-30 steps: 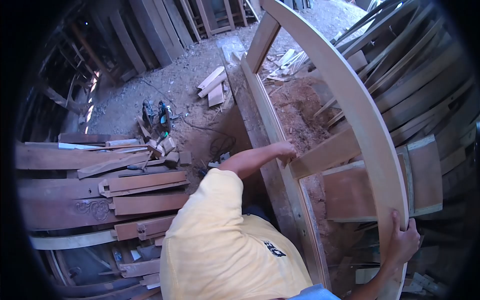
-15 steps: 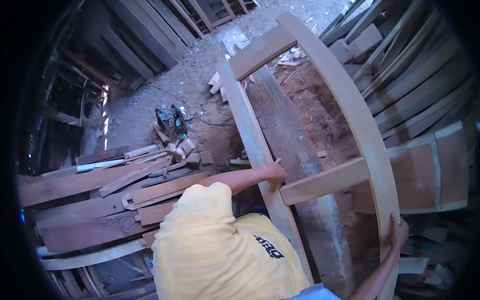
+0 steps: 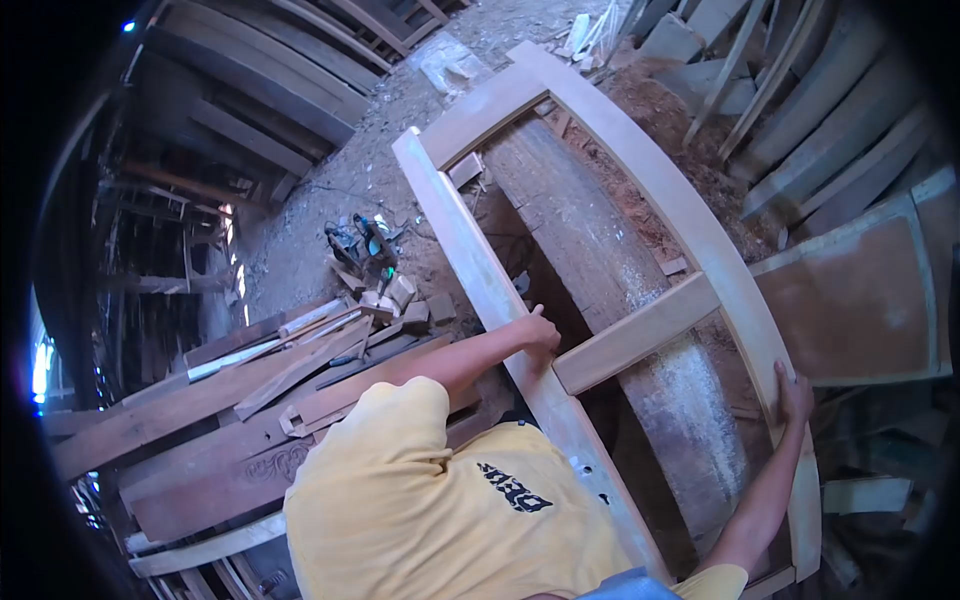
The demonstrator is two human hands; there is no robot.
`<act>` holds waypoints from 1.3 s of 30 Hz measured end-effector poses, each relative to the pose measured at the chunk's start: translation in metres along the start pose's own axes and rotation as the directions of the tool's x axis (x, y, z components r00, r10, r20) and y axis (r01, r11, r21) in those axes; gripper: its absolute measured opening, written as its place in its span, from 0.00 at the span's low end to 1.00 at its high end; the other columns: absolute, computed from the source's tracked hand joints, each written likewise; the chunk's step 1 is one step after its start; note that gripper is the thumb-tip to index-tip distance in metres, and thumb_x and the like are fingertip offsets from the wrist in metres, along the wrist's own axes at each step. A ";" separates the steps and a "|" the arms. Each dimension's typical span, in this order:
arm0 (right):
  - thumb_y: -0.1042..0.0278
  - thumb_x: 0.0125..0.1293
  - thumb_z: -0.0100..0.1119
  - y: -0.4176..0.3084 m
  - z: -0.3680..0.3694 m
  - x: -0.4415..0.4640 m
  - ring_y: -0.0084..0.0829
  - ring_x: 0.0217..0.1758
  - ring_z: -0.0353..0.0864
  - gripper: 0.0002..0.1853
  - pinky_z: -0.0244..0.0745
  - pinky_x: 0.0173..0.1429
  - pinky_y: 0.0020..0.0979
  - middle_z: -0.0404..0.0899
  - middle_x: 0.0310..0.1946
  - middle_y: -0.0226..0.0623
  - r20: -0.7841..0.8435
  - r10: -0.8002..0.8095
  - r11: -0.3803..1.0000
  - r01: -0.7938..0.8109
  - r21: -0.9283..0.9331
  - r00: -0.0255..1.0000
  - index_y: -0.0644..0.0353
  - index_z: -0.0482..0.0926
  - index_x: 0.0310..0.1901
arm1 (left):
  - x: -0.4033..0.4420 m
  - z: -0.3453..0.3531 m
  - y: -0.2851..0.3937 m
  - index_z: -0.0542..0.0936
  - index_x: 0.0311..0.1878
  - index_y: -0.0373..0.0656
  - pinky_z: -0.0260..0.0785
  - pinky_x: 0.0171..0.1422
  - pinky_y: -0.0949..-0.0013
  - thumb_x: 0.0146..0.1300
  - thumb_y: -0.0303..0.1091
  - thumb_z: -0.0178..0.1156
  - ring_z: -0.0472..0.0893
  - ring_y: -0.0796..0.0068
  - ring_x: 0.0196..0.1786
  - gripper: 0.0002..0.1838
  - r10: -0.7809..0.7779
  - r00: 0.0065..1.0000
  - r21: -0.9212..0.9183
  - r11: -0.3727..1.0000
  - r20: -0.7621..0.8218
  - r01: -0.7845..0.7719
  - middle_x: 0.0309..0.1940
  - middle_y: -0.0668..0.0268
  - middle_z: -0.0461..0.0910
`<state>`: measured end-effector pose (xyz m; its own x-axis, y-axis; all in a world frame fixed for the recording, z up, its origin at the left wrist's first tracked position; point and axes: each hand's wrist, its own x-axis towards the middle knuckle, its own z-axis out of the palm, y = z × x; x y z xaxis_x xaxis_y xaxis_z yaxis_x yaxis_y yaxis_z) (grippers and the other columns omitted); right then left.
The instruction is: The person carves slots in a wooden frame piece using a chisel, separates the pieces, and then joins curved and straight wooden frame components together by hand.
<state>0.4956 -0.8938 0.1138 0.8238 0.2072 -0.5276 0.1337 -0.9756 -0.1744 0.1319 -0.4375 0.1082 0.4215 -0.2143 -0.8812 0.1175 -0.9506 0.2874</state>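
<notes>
A large wooden frame (image 3: 725,255), with one straight side, one curved side and crossbars, spans the view in front of me. My left hand (image 3: 541,336) is wrapped around the straight rail, close to the end of the middle crossbar (image 3: 640,333). On the other side my right hand (image 3: 794,393) grips the curved rail, its fingers over the upper face. Under the frame's openings lies a thick, worn plank (image 3: 590,215) with pale dust on it. Part of the plank is hidden behind the frame.
Boards and offcuts (image 3: 240,440) are piled at the left, one carved. Power tools (image 3: 362,238) with a cord rest on the dirt floor. Curved boards (image 3: 840,130) and a panel (image 3: 850,290) stand at the right. More planks (image 3: 260,70) lean at the back left.
The frame has shifted left and somewhat toward the top of the view, and its near crossbar now shows. Both hands keep their hold. The camera view has also turned.
</notes>
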 end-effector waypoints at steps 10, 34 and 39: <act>0.21 0.63 0.54 -0.016 0.006 -0.019 0.58 0.67 0.79 0.48 0.70 0.71 0.48 0.82 0.61 0.58 0.010 0.008 1.000 -0.008 0.020 1.000 0.62 0.81 0.65 | 0.002 0.024 -0.012 0.84 0.62 0.58 0.43 0.78 0.27 0.31 0.65 0.83 0.69 0.53 0.77 0.49 -0.046 0.998 0.038 0.998 -0.036 0.047 0.66 0.64 0.80; 0.45 0.56 0.77 -0.166 0.211 -0.380 0.46 0.65 0.74 0.37 0.66 0.71 0.48 0.78 0.58 0.41 -0.280 -0.502 0.820 0.553 0.148 0.818 0.56 0.78 0.64 | -0.158 0.511 0.064 0.75 0.74 0.46 0.61 0.80 0.49 0.63 0.59 0.69 0.72 0.44 0.74 0.41 -0.797 0.591 -0.895 0.349 -0.126 0.279 0.69 0.47 0.76; 0.41 0.57 0.76 -0.230 0.200 -0.388 0.50 0.82 0.57 0.50 0.52 0.83 0.53 0.65 0.75 0.47 -0.230 -0.661 0.749 0.645 -0.152 0.714 0.60 0.66 0.75 | -0.138 0.685 0.090 0.79 0.70 0.51 0.61 0.79 0.50 0.64 0.63 0.66 0.75 0.49 0.72 0.37 -0.767 0.617 -0.962 -0.002 0.177 0.273 0.68 0.49 0.79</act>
<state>0.0349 -0.7350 0.1925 0.6268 0.7760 -0.0703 0.7149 -0.6086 -0.3442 -0.5315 -0.6475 -0.0016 0.0108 0.5571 -0.8304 0.9799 0.1594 0.1197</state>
